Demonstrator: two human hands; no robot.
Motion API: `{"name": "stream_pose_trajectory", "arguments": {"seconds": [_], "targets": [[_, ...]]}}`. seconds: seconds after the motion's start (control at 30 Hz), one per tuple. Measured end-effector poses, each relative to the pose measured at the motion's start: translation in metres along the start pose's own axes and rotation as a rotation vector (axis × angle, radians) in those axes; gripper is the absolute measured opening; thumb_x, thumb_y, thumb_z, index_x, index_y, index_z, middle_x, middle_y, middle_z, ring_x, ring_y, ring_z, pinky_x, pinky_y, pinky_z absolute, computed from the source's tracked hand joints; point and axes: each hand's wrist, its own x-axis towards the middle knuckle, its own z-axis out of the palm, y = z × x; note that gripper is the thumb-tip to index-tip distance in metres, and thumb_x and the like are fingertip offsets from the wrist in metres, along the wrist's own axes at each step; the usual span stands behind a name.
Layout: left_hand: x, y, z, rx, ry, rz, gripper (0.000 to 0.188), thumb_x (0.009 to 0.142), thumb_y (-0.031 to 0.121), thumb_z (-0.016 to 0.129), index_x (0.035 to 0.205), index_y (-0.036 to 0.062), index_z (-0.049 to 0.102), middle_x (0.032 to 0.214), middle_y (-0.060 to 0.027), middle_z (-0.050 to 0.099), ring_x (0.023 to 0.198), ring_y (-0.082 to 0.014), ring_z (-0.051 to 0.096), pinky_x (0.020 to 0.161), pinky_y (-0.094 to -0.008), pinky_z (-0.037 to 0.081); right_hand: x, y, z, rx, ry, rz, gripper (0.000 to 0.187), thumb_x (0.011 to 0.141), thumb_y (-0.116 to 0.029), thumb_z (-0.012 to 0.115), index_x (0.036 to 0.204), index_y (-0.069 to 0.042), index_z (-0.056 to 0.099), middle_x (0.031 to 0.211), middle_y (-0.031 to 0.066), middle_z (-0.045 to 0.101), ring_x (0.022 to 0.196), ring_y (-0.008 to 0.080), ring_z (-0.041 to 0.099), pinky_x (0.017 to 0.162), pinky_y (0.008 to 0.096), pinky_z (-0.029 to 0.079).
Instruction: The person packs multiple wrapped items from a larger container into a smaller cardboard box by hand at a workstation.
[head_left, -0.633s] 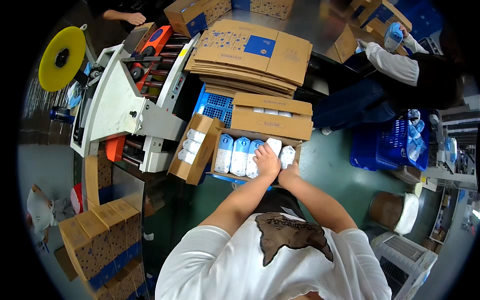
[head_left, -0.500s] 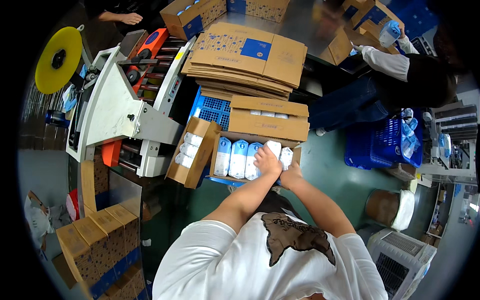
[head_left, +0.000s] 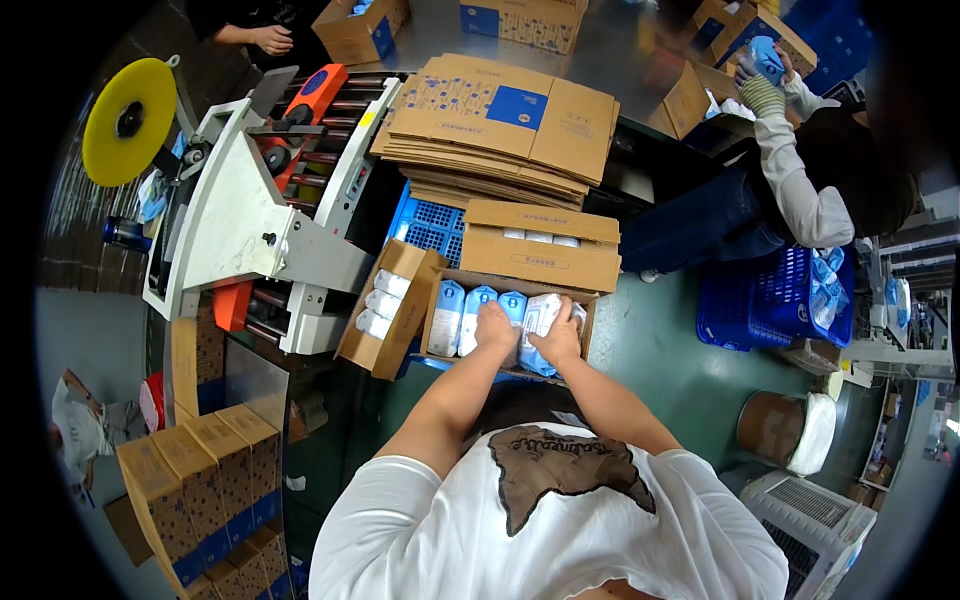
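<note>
Just nearer the person than the stack of flattened cartons (head_left: 500, 110), an open carton (head_left: 588, 325) holds a row of soft packs (head_left: 446, 318). The left hand (head_left: 493, 328) rests over the middle packs. The right hand (head_left: 560, 335) lies against the right-hand pack (head_left: 541, 312), thumb and fingers apart; whether either grip is closed on a pack cannot be told. Good practice appears to be even, gentle pressure, keeping neighbouring packs in line and wrappers uncreased. Condition: left packs are closely aligned, blue at the far end, white nearer; the right-hand pack shows white, with blue at its near end.
</note>
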Motion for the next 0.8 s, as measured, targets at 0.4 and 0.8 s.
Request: {"name": "stream_pose_trajectory", "arguments": {"seconds": [0.4,0.8], "targets": [[0.05,-0.03,0.001,0.153,-0.301,0.218,0.031,0.081,0.038,0.057,0.094,0.0096,0.062,0.099,-0.012,0.062,0.096,-0.029,0.058,0.077,-0.0403,0.048,-0.014,-0.016,-0.002,-0.277,0.024,-0.01,0.106,0.061,-0.029,0.075,0.138,-0.019,0.003,0.112,0.0228,0.034,0.101,0.0409,0.047,0.079,0.045,0.047],[-0.006,-0.044,-0.111,-0.239,-0.124,0.594,0.026,0.084,0.029,0.053,0.073,0.005,0.053,0.076,-0.0125,0.055,0.078,-0.0337,0.054,0.065,-0.0429,0.042,-0.012,-0.004,0.004,-0.299,0.028,-0.044,0.105,0.062,-0.035,0.075,0.139,-0.02,0.005,0.113,0.0235,0.035,0.103,0.0402,0.046,0.081,0.0458,0.046]]}}
